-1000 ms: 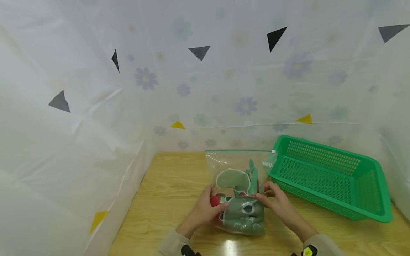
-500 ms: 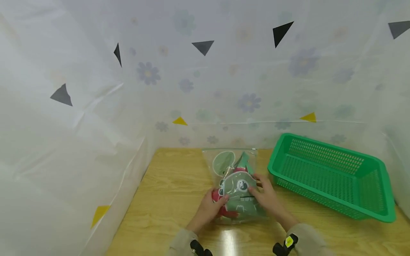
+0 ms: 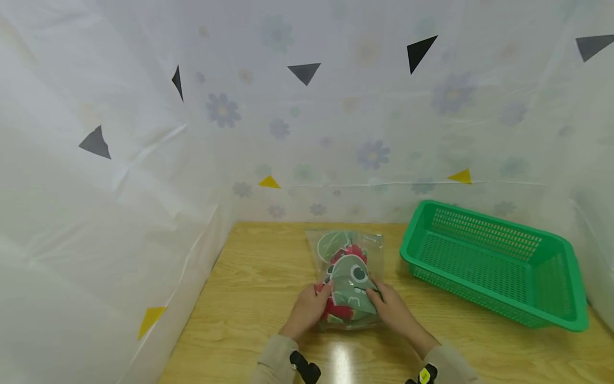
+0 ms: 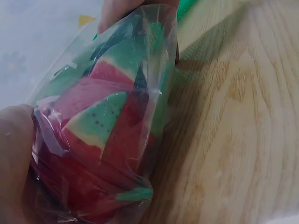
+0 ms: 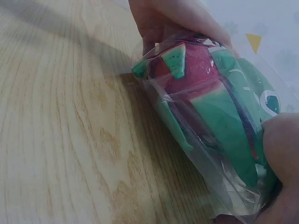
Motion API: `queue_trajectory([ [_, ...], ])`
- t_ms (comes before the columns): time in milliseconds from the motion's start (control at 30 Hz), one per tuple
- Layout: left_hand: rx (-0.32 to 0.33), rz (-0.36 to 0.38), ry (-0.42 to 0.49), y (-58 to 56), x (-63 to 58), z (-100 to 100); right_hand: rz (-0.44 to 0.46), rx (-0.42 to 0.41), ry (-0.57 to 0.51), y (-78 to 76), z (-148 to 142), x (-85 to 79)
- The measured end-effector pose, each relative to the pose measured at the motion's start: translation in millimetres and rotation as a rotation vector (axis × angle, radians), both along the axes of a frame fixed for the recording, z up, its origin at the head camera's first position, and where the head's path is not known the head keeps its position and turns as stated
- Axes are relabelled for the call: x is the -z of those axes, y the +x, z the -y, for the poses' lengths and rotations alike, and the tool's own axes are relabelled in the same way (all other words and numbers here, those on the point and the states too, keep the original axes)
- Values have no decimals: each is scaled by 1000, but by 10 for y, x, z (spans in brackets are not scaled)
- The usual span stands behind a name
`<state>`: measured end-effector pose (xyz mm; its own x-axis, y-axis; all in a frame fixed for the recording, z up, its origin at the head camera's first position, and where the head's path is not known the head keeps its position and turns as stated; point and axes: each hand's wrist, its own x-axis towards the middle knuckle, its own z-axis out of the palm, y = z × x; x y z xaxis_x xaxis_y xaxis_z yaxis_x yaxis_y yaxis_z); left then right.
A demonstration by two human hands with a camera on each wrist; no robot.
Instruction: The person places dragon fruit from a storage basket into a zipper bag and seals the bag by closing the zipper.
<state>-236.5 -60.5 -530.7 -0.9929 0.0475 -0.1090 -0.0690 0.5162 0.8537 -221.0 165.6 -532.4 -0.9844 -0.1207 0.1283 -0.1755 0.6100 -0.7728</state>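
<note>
A clear zip bag [image 3: 377,255] is held tilted between both hands above the wooden table. Inside it are a grey-green cartoon piece [image 3: 346,282] with a round eye, a pale green oval piece [image 3: 331,246], and red items. Through the plastic in the left wrist view shows a green triangle with dark specks [image 4: 100,116] on a red item. My left hand [image 3: 309,310] grips the bag's left side, thumb on its front. On the other side my right hand [image 3: 395,313] grips it the same way. The fingers behind the bag are mostly hidden.
A green perforated plastic basket [image 3: 479,264] stands to the right of the bag on the wooden table [image 3: 249,298]. White sheeting [image 3: 326,133] with flower prints and small dark and yellow triangles rises at the back and sides.
The bag has been turned and looks narrower, its top leaning away from the basket. The pieces inside have shifted, with more red showing. My right hand has moved left, nearer my left hand.
</note>
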Motion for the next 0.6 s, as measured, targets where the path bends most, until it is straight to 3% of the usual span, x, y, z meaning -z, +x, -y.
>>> queue_trajectory([
  [167, -5, -4, -29, 16, -43, -26, -22, 20, -22, 29, -13, 25],
  [367, -45, -13, 12, 22, 58, -33, -60, 4, -24, 99, -36, -18],
  [500, -42, -50, -39, 37, 51, -2, -10, -19, -12, 169, -103, -157],
  [600, -19, -95, -92, 32, -27, 51, -54, -34, -9, 183, -186, -312],
])
